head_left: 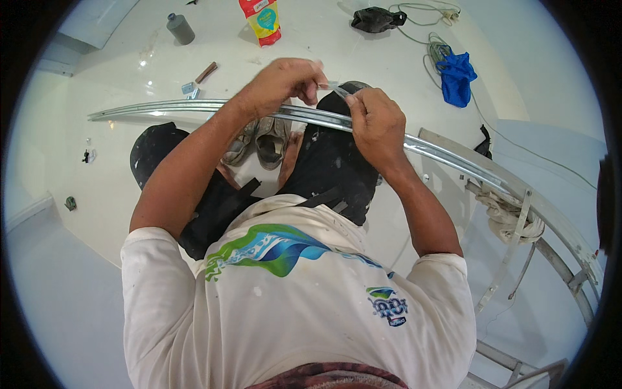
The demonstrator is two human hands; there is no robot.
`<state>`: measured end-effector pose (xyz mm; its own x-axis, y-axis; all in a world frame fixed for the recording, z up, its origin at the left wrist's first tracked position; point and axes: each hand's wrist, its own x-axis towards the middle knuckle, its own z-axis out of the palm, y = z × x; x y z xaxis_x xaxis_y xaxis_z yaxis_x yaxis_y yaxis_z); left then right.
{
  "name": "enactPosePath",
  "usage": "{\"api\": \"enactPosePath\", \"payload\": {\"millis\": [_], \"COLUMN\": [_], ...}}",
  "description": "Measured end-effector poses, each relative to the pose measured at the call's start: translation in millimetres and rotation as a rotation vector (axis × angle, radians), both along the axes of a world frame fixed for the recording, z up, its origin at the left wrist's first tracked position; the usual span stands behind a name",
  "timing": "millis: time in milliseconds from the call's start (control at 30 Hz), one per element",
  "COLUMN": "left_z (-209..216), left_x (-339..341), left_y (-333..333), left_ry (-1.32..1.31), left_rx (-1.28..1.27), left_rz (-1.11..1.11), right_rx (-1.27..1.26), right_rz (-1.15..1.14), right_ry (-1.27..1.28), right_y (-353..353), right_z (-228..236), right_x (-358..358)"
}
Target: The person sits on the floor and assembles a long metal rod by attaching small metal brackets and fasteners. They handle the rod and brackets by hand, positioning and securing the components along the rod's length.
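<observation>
Long, shiny metal profiles lie across my thighs as a narrow bundle, bent into a curve by the lens. Above them my left hand is closed, fingers curled and the tips slightly blurred; what they pinch, if anything, cannot be made out. A thin pale strip runs from beside those fingertips to my right hand. My right thumb and fingers are closed on that strip's near end, and the hand lies over the metal profiles on my right thigh.
A ladder with a cloth stands at right. Ahead on the floor are a grey bottle, a red-yellow pouch, a black bag, a blue bag and cable. Shoes are between my legs.
</observation>
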<state>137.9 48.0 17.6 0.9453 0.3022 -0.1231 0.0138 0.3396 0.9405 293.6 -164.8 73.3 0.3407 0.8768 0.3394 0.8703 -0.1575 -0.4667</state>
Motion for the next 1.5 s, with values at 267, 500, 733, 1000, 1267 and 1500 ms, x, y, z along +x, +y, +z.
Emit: {"api": "enactPosePath", "payload": {"millis": [267, 500, 733, 1000, 1267, 1500], "left_z": [16, -6, -2, 23, 51, 40], "left_x": [-23, -21, -23, -15, 2, 21], "left_y": [-26, -44, -47, -105, -153, -167], "left_ry": [0.096, 0.159, 0.066, -0.189, -0.032, 0.097], "left_rx": [0.882, 1.103, 1.160, 1.301, 1.332, 0.893], "left_rz": [-0.107, -0.076, -0.014, 0.242, 0.404, 0.557], "right_rx": [0.139, 0.453, 0.665, 0.781, 0.551, 0.335], "right_rz": [-0.157, -0.379, -0.438, -0.406, -0.358, -0.223], "right_ry": [0.408, 0.974, 1.062, 0.928, 0.526, 0.384], "right_y": [-8, -24, -68, -103, -126, -111], "right_z": [0, 33, 58, 110, 153, 68], "right_x": [14, 50, 74, 102, 107, 69]}}
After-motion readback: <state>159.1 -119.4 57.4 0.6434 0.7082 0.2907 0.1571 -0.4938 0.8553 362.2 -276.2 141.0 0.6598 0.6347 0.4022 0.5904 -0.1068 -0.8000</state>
